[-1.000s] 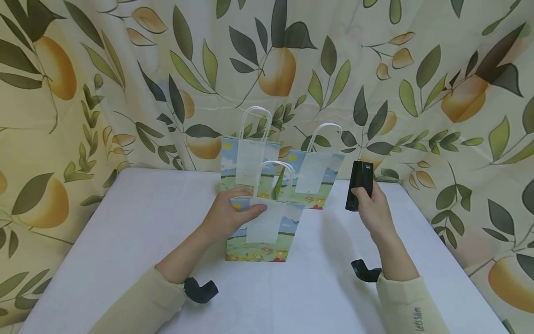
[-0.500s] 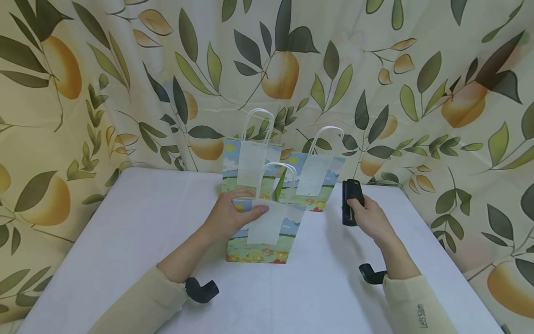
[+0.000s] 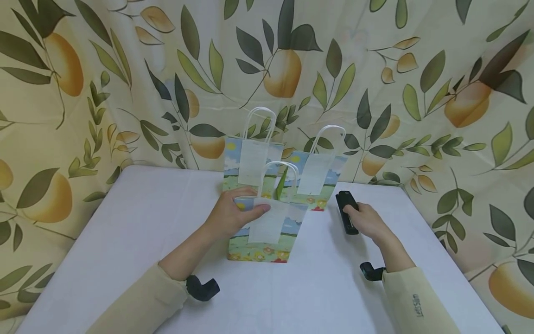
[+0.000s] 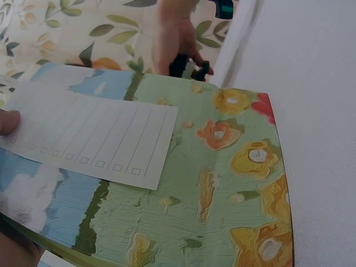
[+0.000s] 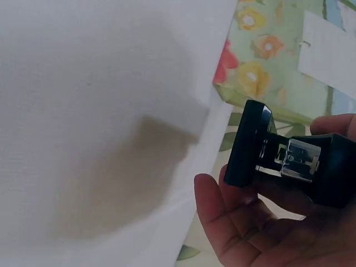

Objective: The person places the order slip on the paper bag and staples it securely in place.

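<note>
My left hand [image 3: 233, 213] grips the top left of the front paper bag [image 3: 260, 253], thumb on a white sheet [image 3: 267, 227] lying over its front. In the left wrist view, this lined sheet [image 4: 105, 139] carries a row of small boxes; painted flowers decorate the bag [image 4: 228, 167]. To the right, above the table, my right hand [image 3: 369, 222] holds a black stapler [image 3: 346, 211]. The right wrist view shows the stapler [image 5: 245, 144] with its jaws apart and its metal end exposed, fingers beneath it.
Behind the front bag stand two matching bags, one at the back left [image 3: 232, 162] and one at the back right [image 3: 335, 171], each with a white sheet and white handles. A fruit-patterned curtain [image 3: 167, 46] hangs behind the white table [image 3: 146, 222].
My right hand has brought the stapler down and slightly left, towards the bags, tilting its top leftwards. The left hand still holds the front bag in the same place.
</note>
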The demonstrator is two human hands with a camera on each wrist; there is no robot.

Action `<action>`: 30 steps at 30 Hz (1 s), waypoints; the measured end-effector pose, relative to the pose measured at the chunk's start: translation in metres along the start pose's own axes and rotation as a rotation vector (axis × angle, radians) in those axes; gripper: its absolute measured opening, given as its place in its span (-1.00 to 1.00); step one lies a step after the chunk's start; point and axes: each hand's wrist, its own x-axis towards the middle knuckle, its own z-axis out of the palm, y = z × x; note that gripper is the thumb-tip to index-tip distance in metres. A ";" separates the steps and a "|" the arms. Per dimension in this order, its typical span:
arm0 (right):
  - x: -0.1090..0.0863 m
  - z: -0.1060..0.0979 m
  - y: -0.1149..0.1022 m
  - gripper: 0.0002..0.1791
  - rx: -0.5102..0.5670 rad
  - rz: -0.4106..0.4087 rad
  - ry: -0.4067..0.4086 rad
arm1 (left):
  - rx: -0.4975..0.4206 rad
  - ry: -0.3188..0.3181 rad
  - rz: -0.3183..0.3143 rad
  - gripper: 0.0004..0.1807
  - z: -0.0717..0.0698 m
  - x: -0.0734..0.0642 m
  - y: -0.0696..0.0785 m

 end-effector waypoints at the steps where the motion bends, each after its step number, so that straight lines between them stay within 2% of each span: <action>1: 0.002 0.001 0.002 -0.19 -0.007 -0.001 -0.002 | -0.001 -0.002 -0.001 -0.62 0.000 0.000 0.000; 10: 0.010 0.008 0.011 -0.22 -0.062 0.021 -0.029 | 0.001 -0.004 0.001 -0.65 0.000 0.000 0.000; 19: 0.015 0.015 0.017 -0.16 -0.055 0.070 -0.078 | -0.020 -0.011 0.016 -0.76 -0.001 0.001 0.002; 30: 0.020 0.019 0.020 -0.19 -0.053 0.111 -0.071 | -0.023 -0.021 0.028 -0.81 -0.001 0.002 0.002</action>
